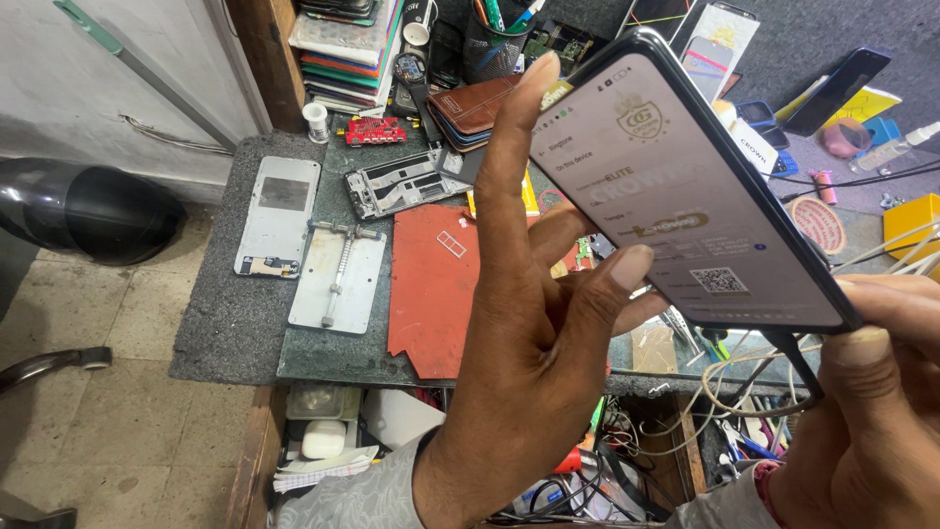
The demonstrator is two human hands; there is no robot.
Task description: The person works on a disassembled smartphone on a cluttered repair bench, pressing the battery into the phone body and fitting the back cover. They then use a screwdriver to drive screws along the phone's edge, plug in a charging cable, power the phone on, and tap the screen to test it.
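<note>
One smartphone [685, 186] with a lit screen is held up between two hands. The left hand [534, 323] has its fingers [514, 147] spread along the phone's left edge, thumb on the glass. The right hand [871, 411] pinches the lower right corner. Beneath the fingers on the bench [225, 313] lie one red mat [431, 289], one metal clamp plate [338, 279], one phone frame [397, 184] and one silver back panel [279, 216]. The phone hides the bench behind it.

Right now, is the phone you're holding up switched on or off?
On. The phone has a lit, pale screen showing text and a square code pattern; the left hand steadies it, thumb on the glass, while the right hand holds its lower corner.
</note>
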